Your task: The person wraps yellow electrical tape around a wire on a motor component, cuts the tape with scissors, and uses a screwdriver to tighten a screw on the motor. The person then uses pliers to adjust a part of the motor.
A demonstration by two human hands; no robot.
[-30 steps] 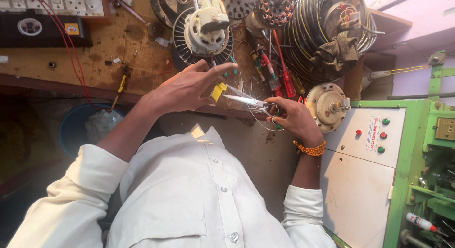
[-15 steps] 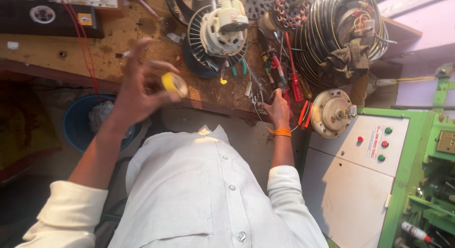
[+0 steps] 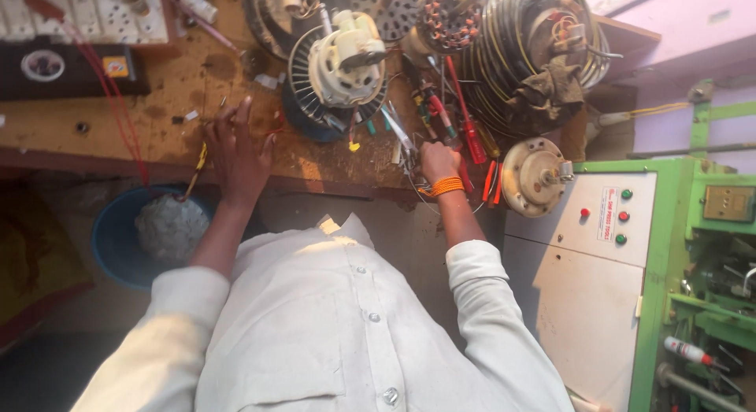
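Left hand (image 3: 236, 156) spread flat on the bench (image 3: 165, 89); right hand (image 3: 435, 162) curled among screwdrivers (image 3: 465, 121), grip unclear; steadying helps.

red-handled screwdrivers (image 3: 472, 136) | lying among tools on bench, right of white fan motor (image 3: 342, 62), upright

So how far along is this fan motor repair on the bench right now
Done: the white fan motor sits opened on the wooden bench. In hand: the left hand rests spread on the bench, and the right hand reaches among the screwdrivers; what it grips is unclear. Left: the round metal cover lies apart, unfitted.
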